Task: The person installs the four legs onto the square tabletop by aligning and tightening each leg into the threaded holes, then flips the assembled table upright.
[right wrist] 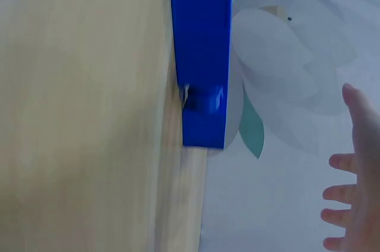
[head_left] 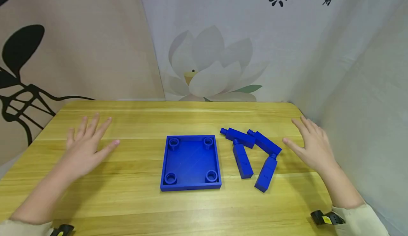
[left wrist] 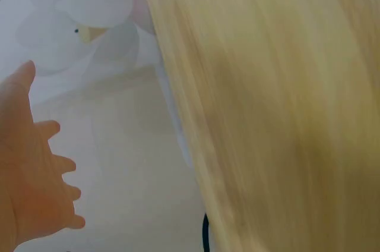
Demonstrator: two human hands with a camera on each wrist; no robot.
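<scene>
A square blue tray-like piece (head_left: pixel 191 161) with a raised rim and a round socket in each corner lies mid-table. To its right are several blue square pegs with threaded ends, among them an upper-left peg (head_left: pixel 239 137), an upper-right peg (head_left: pixel 266 143), a lower-left peg (head_left: pixel 243 161) and a lower-right peg (head_left: pixel 266 174). My left hand (head_left: pixel 85 147) hovers over the table's left side, fingers spread, holding nothing. On the other side my right hand (head_left: pixel 313 145) is also spread and bare, nearest the pegs but apart from them. Part of a peg (right wrist: pixel 202 32) fills the right wrist view's upper middle.
The wooden table (head_left: pixel 134 200) ends at a pale curtain (head_left: pixel 223 12) printed with a lotus. Another white cloth (head_left: pixel 369 97) hangs along the right side. Black wrist straps (head_left: pixel 326 217) sit by the sleeves.
</scene>
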